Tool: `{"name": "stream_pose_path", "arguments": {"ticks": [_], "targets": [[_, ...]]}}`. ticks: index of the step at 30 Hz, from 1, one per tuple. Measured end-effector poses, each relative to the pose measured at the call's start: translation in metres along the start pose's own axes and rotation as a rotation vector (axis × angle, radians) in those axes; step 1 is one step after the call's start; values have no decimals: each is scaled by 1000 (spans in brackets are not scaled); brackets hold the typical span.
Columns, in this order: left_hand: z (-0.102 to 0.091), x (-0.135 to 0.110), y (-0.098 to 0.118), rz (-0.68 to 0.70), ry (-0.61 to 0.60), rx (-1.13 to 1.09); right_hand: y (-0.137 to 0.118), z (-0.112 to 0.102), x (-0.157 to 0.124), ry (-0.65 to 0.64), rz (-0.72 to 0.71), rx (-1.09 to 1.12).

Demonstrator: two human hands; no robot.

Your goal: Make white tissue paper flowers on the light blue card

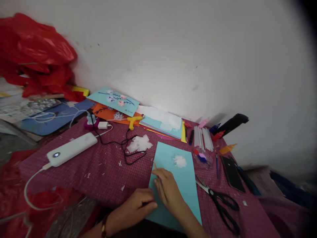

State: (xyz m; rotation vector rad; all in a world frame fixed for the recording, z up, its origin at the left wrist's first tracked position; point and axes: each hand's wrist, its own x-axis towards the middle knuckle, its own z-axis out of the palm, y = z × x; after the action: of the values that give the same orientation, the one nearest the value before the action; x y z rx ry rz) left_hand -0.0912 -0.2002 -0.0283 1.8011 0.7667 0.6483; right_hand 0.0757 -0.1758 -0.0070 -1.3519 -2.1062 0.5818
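A light blue sheet of paper [184, 178] lies on the dark red checked cloth [99, 165]. A small white tuft [179, 161] sits near the sheet's top. My right hand [168, 190] rests on the sheet's left part with its fingers closed round a thin stick or pencil that points up to the left. My left hand [137, 206] lies curled at the sheet's lower left edge, fingers pressed together against the paper. Whether the left hand holds anything is hidden.
Black scissors [221, 201] lie right of the sheet, beside a dark phone [232, 173] and white sticks [203, 137]. A yellow glue gun [133, 120], a white tissue scrap [140, 143], a white power bank [71, 148] with cables, stacked coloured papers [163, 125] and a red plastic bag [37, 56] lie farther back.
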Motion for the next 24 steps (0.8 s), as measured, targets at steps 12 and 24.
{"name": "stream_pose_path", "arguments": {"ticks": [12,24], "targets": [[-63,-34,-13,-31,157,253,4,31,-29,229,177,140],[-113,-30,-41,169,319,538,22,57,-54,429,213,119]]}}
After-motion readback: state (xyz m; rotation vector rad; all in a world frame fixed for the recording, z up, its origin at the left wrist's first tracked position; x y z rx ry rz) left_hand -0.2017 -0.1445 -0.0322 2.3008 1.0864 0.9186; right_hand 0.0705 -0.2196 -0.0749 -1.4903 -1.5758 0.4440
